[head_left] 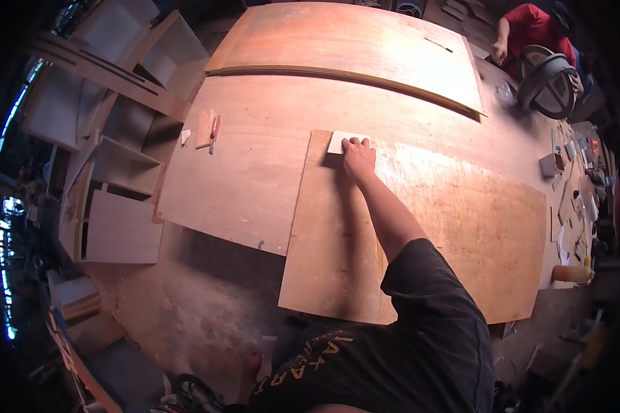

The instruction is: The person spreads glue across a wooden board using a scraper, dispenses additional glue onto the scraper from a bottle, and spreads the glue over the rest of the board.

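My right hand (359, 157) is closed on a pale, flat block (344, 141), pressed on the upper left part of a glossy plywood sheet (461, 241). Its fingers curl over the block's edge, and the arm casts a shadow along the sheet. This sheet lies on top of a larger pale board (248, 165). Low in the view, beside the dark shirt, a dim skin-coloured shape that may be my left hand (253, 361) shows; its fingers cannot be made out.
A red-handled knife (215, 133) lies by a small wood piece (203, 129). Another large panel (344, 48) is at the back, cabinet boxes (124, 227) on the left. At the upper right, a person in red (527, 31) is near a round dark object (548, 82). Clutter lines the right edge.
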Demonstrator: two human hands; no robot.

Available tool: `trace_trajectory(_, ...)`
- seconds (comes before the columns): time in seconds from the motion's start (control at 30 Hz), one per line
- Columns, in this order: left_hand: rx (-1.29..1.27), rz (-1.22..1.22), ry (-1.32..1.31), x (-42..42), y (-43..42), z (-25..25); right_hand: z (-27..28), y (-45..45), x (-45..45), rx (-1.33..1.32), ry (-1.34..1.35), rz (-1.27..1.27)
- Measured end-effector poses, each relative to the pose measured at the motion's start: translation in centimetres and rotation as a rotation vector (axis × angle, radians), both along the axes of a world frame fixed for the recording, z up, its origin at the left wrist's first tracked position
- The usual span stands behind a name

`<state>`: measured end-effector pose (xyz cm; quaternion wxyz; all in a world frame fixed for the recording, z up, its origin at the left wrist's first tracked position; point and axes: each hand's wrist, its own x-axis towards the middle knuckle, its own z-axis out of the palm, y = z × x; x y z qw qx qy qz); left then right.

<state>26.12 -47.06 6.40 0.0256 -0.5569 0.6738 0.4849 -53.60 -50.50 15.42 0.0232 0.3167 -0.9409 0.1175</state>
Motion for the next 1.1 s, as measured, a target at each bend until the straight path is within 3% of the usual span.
trace_trajectory(0.13,-0.12,-0.164,-0.054,2.5,-0.4,-2.8,0.1,0.2,-0.3,0.003,-0.027,0.033)
trace_trajectory(0.43,0.187,0.03,-0.145,2.6,-4.7,-6.6,3.9,8.6,3.7,0.264,-0.323,0.123)
trace_trajectory(0.53,0.038,-0.314,-0.241,1.9,-8.3,-7.4,4.0,13.5,8.8,0.338,-0.409,0.086)
trace_trajectory(0.6,0.085,-0.416,-0.319,1.0,-11.2,-7.0,4.4,16.8,13.3,0.382,-0.437,0.067)
trace_trajectory(0.7,0.12,-0.265,-0.147,2.0,-13.4,-7.4,5.7,21.7,21.2,0.41,-0.452,0.061)
trace_trajectory(0.8,0.035,-0.437,-0.221,2.2,-15.0,-4.5,6.6,25.9,29.0,0.369,-0.503,-0.008)
trace_trajectory(0.97,0.141,-0.483,-0.27,7.0,-19.3,-11.0,7.0,31.3,39.8,0.372,-0.565,-0.073)
trace_trajectory(1.1,0.227,-0.468,-0.36,6.7,-21.0,-11.5,6.4,34.1,43.6,0.347,-0.501,0.003)
